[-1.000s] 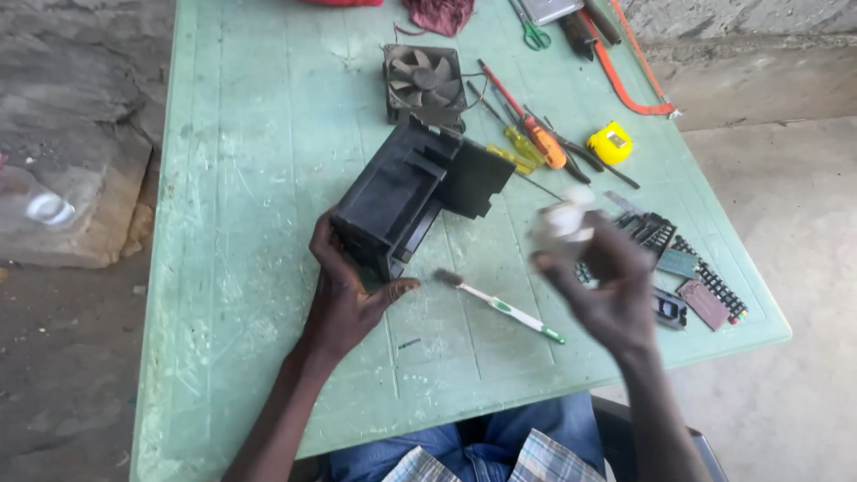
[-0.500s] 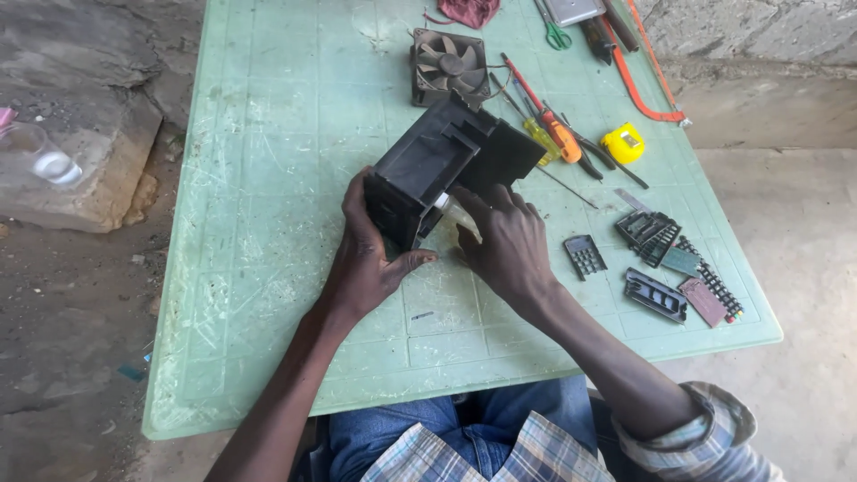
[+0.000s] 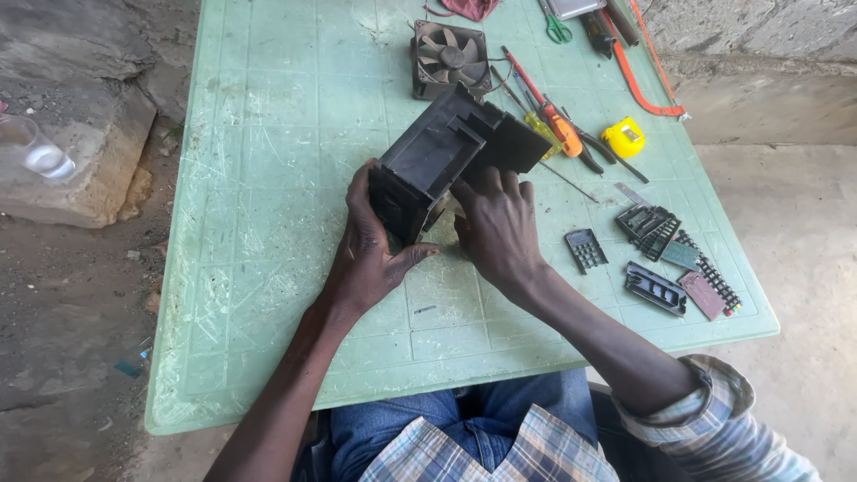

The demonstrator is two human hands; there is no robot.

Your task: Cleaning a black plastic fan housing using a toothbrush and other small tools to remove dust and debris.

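- At the near edge of the scratched green table (image 3: 268, 295): left hand (image 3: 370, 254) clamped round the near end of a black box-shaped casing (image 3: 437, 156), thumb hooked beneath
- Just beside: right hand (image 3: 500, 228) pressed flat against the casing's right flank, fingers spread, grasping nothing else
- Mid-table: casing propped on end, tilted away, apparently hollow, so stripping seems well along
- To the right: small dark parts (image 3: 656, 236) laid out loose, nothing refitted
- Farther off: fan (image 3: 449, 55) lying apart, orange-handled screwdriver (image 3: 549, 112) and yellow tape measure (image 3: 623, 137) lying untouched, scissors (image 3: 555, 27) at the far edge
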